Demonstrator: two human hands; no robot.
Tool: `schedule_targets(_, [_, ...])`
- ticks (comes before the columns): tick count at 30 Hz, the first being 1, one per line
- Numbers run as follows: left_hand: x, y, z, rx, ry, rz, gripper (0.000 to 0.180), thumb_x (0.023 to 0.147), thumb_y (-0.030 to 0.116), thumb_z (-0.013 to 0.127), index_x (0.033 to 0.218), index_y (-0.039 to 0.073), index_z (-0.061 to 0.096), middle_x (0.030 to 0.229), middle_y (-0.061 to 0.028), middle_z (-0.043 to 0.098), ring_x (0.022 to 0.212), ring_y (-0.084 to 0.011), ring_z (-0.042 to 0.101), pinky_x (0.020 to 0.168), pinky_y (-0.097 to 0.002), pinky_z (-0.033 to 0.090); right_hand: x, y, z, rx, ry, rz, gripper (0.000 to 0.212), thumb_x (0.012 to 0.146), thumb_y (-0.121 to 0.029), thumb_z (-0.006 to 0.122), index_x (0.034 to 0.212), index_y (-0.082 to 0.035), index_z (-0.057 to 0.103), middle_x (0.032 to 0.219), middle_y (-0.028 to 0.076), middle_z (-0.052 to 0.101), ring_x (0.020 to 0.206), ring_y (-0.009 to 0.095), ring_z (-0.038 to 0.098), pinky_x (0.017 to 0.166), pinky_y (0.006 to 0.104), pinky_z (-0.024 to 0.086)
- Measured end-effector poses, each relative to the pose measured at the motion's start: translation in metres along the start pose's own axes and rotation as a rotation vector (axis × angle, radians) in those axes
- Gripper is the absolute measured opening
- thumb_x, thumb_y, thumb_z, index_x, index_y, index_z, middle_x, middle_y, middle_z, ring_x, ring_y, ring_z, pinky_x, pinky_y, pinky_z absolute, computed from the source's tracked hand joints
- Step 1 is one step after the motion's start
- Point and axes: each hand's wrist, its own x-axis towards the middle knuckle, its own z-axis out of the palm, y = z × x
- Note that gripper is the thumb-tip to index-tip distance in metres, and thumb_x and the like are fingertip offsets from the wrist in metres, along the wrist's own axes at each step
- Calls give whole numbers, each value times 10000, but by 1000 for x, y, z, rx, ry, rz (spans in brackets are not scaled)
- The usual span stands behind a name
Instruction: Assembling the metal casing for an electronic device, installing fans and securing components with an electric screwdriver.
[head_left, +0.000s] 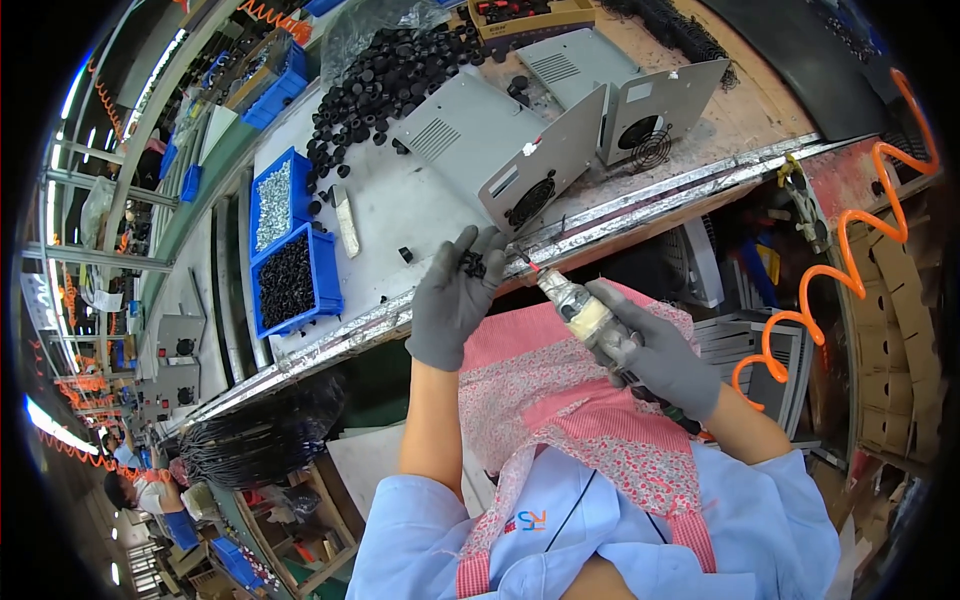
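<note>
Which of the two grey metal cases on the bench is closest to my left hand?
The left case, whose fan panel comes down right beside the left hand; the right case sits farther off.

A long pale-grey workbench with a silvery edge [375, 215] stretches beyond the left hand [452, 300]. Far to that hand's left, bright white strip lights [60, 432] glow among pale metal beams [110, 259], while tall brown cardboard pieces [885, 400] stand well to the right of the right hand [655, 350].
</note>
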Motion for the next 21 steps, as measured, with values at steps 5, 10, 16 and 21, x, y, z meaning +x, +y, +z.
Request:
schedule_targets(5, [-10, -3, -9, 160, 1, -57, 333, 933, 158, 437, 1203, -35, 409, 1159, -172, 507, 998, -279, 567, 789, -334, 530, 2, 0, 5, -32, -28, 0, 597, 890, -271, 523, 1412, -146, 260, 867, -15, 502, 611, 33, 398, 537, 185, 379])
schedule_targets(10, [-8, -5, -24, 306, -162, -188, 330, 882, 185, 540, 1161, 21, 478, 892, -52, 554, 640, -101, 528, 443, -166, 382, -3, -7, 6, -2, -55, 23, 598, 895, -256, 527, 1413, -138, 254, 945, -17, 517, 635, 27, 403, 549, 182, 383])
schedule_targets(16, [-12, -21, 9, 444, 81, -38, 321, 841, 215, 615, 1075, 27, 504, 799, -24, 567, 519, -65, 456, 385, -156, 334, 0, 3, 4, 4, -61, -20, 595, 900, -250, 522, 1415, -131, 248, 954, -15, 522, 643, 26, 405, 559, 181, 388])
schedule_targets(21, [-8, -20, 3, 427, -28, -59, 314, 833, 227, 626, 1043, 26, 508, 749, -12, 553, 508, -57, 430, 381, -153, 315, 2, 5, 5, -6, -69, -17, 598, 898, -265, 527, 1413, -136, 253, 964, -13, 524, 648, 29, 406, 564, 186, 390])
